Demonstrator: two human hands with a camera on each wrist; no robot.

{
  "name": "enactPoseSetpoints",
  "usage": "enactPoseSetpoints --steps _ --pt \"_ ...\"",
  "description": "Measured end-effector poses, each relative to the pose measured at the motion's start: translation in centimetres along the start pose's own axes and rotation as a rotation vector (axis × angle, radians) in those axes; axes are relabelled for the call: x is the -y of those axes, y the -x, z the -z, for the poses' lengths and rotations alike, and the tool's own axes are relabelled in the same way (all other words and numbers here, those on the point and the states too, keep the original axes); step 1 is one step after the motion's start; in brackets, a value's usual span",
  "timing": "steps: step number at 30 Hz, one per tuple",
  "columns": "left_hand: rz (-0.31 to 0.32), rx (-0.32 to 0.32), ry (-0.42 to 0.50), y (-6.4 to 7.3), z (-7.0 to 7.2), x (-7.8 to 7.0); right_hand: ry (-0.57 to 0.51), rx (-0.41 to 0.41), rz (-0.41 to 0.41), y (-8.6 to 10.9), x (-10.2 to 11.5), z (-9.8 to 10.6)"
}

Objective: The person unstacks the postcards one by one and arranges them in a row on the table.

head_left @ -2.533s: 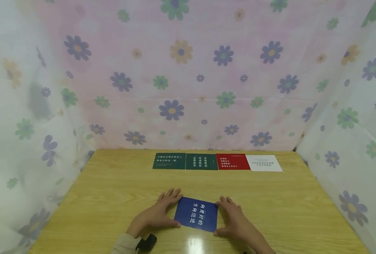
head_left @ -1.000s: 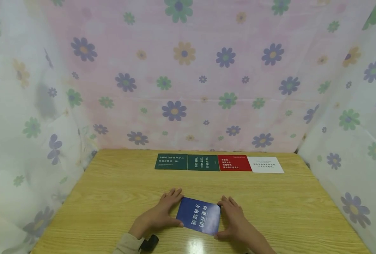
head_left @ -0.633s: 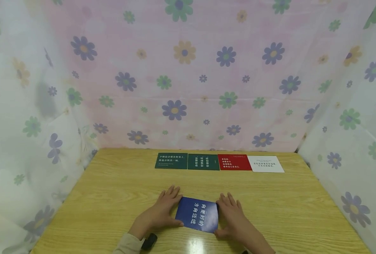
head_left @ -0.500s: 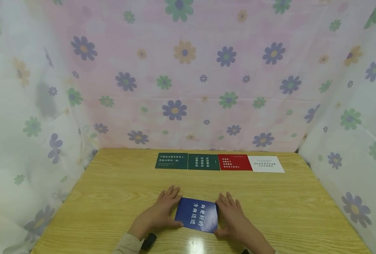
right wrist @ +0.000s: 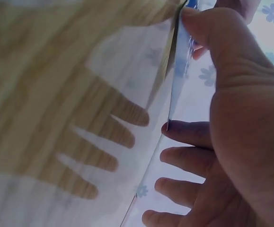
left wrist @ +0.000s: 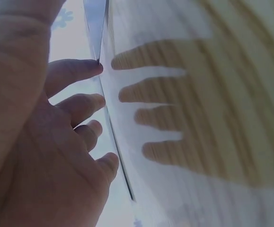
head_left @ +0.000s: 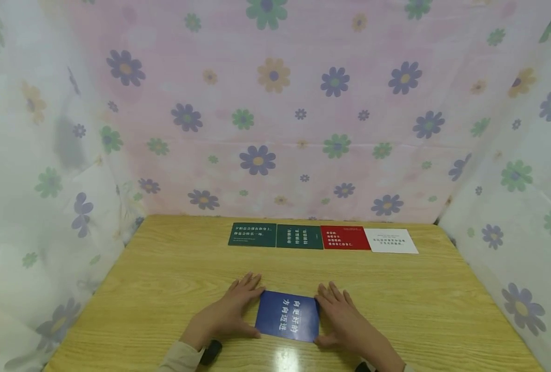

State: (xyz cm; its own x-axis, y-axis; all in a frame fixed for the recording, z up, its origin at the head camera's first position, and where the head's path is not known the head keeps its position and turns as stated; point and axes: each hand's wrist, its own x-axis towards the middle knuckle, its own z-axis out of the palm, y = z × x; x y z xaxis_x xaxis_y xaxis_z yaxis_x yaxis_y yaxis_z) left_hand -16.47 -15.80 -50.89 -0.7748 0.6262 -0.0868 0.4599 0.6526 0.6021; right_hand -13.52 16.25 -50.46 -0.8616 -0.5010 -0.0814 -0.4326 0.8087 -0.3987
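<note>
A blue card [head_left: 288,316] with white lettering lies low over the wooden table, between my two hands. At its left side my left hand [head_left: 226,316] is spread, index fingertip at the far corner and thumb just off the near corner. My right hand [head_left: 347,320] holds the right side by its corners, thumb on the near one and index finger on the far one. From the right wrist, the card [right wrist: 178,71] shows edge-on, its reflection parting from it in a narrow wedge. In the left wrist view, the left index fingertip meets the card [left wrist: 95,26].
Along the table's [head_left: 173,268] back edge lie a dark green card [head_left: 252,235], another green card [head_left: 300,236], a red card [head_left: 345,237] and a white card [head_left: 394,241], side by side. Flowered cloth [head_left: 275,113] hangs behind and at both sides.
The blue card has lost the glare and slight tilt it had a second ago, and sits a little further left. My left thumb has slid off its near corner.
</note>
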Motion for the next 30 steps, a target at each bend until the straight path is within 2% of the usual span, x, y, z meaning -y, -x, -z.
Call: enactPoseSetpoints --steps 8,11,14,18,24,30 --pt "-0.013 -0.005 0.008 0.1 0.1 -0.2 -0.029 -0.044 0.071 -0.2 -0.1 0.3" --pt "-0.009 -0.004 0.006 0.1 0.1 -0.2 -0.043 0.011 0.028 0.1 0.3 0.3" --pt "0.007 0.001 0.000 0.1 0.0 -0.2 -0.049 0.088 -0.051 0.5 1.0 0.2" --pt "0.028 0.010 -0.037 0.1 0.1 -0.4 -0.009 0.140 -0.103 1.2 1.8 0.0" --pt "0.041 -0.004 -0.168 0.3 -0.1 -1.0 0.043 0.086 -0.128 2.0 2.4 -0.3" --pt "0.046 -0.069 -0.426 0.1 -0.8 -1.9 0.063 0.031 -0.120 2.0 2.5 -0.5"
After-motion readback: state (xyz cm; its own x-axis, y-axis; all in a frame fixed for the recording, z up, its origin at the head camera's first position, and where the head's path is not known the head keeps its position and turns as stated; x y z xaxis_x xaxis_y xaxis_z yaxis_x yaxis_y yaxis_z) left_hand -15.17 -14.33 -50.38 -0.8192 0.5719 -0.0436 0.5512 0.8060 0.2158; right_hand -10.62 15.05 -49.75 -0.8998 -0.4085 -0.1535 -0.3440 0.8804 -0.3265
